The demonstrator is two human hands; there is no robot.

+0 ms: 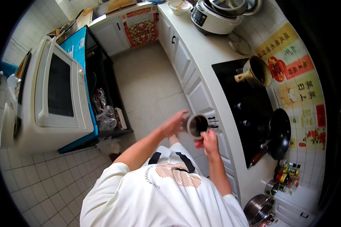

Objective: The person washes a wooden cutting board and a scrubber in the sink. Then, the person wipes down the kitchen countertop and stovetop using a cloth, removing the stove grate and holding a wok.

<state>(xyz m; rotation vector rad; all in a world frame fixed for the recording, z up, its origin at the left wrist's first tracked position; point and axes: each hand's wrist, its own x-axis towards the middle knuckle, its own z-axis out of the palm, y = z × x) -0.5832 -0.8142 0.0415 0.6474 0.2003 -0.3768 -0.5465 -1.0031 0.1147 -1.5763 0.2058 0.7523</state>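
In front of my body, a round cup-like vessel [196, 126] with a pale rim and dark inside is held over the floor, beside the lower cabinets. My right hand [208, 141] is closed on its near right side, thumb by the rim. To the left of the vessel is my left hand [173, 124], fingers stretched out and slightly blurred. Between that hand and the vessel is a blurred greyish patch; I cannot tell whether the fingers touch the side.
On the right, a black cooktop [240, 108] bears a saucepan [259, 72] and a wok [279, 132]. A white multicooker [212, 20] stands farther along the counter [201, 45]. At left, a white oven [60, 87] sits on a dark rack. Bottles and a steel pot [258, 209] lie lower right.
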